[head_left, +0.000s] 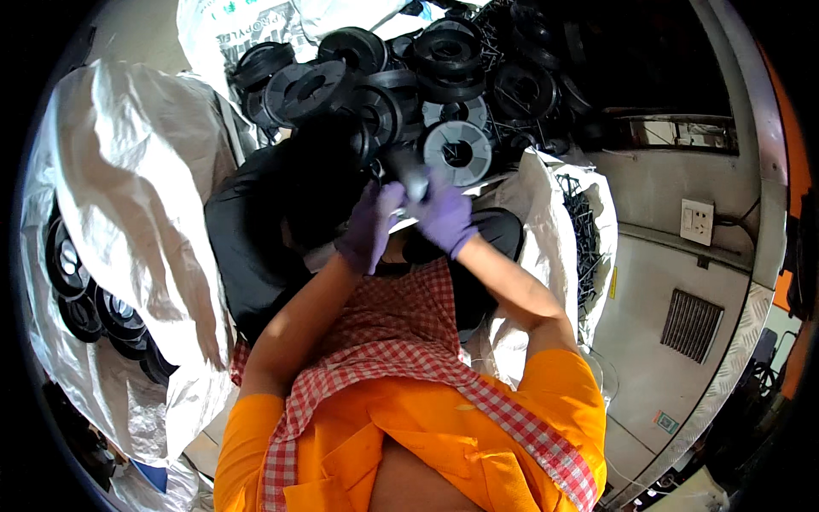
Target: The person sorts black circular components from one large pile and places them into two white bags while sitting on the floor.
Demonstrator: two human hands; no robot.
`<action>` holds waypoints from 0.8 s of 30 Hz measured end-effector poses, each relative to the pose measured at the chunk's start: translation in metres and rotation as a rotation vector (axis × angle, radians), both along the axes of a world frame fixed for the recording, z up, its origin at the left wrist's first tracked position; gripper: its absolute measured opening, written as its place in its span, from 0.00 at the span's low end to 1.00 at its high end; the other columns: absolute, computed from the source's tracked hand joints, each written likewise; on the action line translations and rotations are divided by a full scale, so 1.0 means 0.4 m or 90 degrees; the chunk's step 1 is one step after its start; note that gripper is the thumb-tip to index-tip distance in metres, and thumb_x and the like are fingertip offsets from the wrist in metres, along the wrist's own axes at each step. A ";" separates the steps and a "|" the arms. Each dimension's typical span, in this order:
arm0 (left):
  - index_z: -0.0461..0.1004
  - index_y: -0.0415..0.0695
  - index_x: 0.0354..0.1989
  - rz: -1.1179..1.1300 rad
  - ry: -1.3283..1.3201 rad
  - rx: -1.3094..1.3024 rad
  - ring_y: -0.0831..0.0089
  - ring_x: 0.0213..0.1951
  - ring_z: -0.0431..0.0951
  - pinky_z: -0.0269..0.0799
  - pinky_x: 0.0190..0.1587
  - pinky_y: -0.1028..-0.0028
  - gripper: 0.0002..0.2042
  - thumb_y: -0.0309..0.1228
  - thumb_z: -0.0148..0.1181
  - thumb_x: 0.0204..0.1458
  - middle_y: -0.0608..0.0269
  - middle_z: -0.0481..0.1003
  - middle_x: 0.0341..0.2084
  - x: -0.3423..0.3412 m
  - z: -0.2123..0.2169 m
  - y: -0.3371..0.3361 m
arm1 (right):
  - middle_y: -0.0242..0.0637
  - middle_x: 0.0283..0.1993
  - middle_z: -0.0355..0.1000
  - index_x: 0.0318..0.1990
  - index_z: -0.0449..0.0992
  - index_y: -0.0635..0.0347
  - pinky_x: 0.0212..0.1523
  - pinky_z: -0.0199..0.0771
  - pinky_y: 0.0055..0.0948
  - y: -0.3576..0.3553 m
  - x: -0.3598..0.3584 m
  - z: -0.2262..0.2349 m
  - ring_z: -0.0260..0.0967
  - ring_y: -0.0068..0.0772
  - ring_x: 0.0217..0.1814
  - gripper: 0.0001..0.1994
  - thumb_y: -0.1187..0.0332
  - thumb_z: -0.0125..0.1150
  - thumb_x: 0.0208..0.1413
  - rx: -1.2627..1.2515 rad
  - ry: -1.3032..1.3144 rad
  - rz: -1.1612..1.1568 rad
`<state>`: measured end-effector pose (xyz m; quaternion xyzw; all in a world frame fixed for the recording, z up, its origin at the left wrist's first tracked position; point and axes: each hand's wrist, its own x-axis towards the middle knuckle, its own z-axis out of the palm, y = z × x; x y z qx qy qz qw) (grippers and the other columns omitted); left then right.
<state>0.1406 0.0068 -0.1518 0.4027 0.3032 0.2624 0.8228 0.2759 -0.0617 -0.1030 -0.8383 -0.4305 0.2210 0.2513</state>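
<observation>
My left hand (pixel 369 229) and my right hand (pixel 446 215), both in purple gloves, meet in front of my lap. Between them is a dark grey piece (pixel 413 181), smeared by motion, so its kind does not show. The right hand's fingers curl round its side. My left hand is closed close against it; what its fingers grip is hidden. Just beyond the hands lies a heap of black and grey plastic discs with centre holes, like spool flanges; a grey disc (pixel 458 154) is nearest to my right hand.
On the left, a large white woven sack (pixel 141 213) holds several black discs (pixel 81 316). To the right, another white sack (pixel 546 247) contains thin black plastic sticks (pixel 580 230). A grey machine panel (pixel 657 299) with a socket plate (pixel 697 222) stands at the far right.
</observation>
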 end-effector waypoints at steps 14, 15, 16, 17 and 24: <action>0.72 0.45 0.40 -0.126 0.105 -0.191 0.76 0.38 0.71 0.68 0.43 0.72 0.13 0.33 0.63 0.46 0.68 0.72 0.33 -0.103 0.057 0.013 | 0.50 0.51 0.70 0.53 0.68 0.58 0.51 0.70 0.41 -0.028 0.512 -0.357 0.69 0.46 0.54 0.19 0.63 0.49 0.54 -0.621 -0.274 0.079; 0.72 0.45 0.40 -0.082 0.062 -0.326 0.77 0.38 0.71 0.68 0.43 0.72 0.13 0.34 0.63 0.46 0.69 0.72 0.33 -0.102 0.063 0.010 | 0.50 0.49 0.71 0.53 0.67 0.59 0.50 0.71 0.41 -0.018 0.517 -0.340 0.70 0.46 0.52 0.19 0.64 0.49 0.54 -0.648 -0.257 0.081; 0.72 0.44 0.42 -0.110 0.075 -0.293 0.74 0.40 0.71 0.67 0.45 0.71 0.15 0.36 0.60 0.46 0.66 0.72 0.35 -0.090 0.077 0.018 | 0.51 0.47 0.72 0.49 0.71 0.61 0.49 0.71 0.42 -0.073 0.553 -0.378 0.71 0.49 0.51 0.18 0.63 0.50 0.53 -0.609 -0.285 0.029; 0.71 0.42 0.43 -0.120 0.094 -0.265 0.72 0.41 0.71 0.67 0.48 0.70 0.17 0.38 0.58 0.46 0.64 0.72 0.37 -0.094 0.084 0.015 | 0.51 0.47 0.72 0.46 0.73 0.60 0.50 0.71 0.42 -0.071 0.544 -0.370 0.70 0.50 0.51 0.16 0.62 0.51 0.53 -0.575 -0.260 -0.020; 0.71 0.45 0.44 -0.082 0.109 -0.244 0.75 0.38 0.70 0.67 0.44 0.73 0.17 0.36 0.62 0.46 0.68 0.72 0.35 -0.101 0.074 0.008 | 0.47 0.47 0.73 0.48 0.72 0.62 0.51 0.69 0.38 -0.037 0.513 -0.256 0.69 0.47 0.51 0.21 0.58 0.56 0.51 -0.503 0.088 -0.090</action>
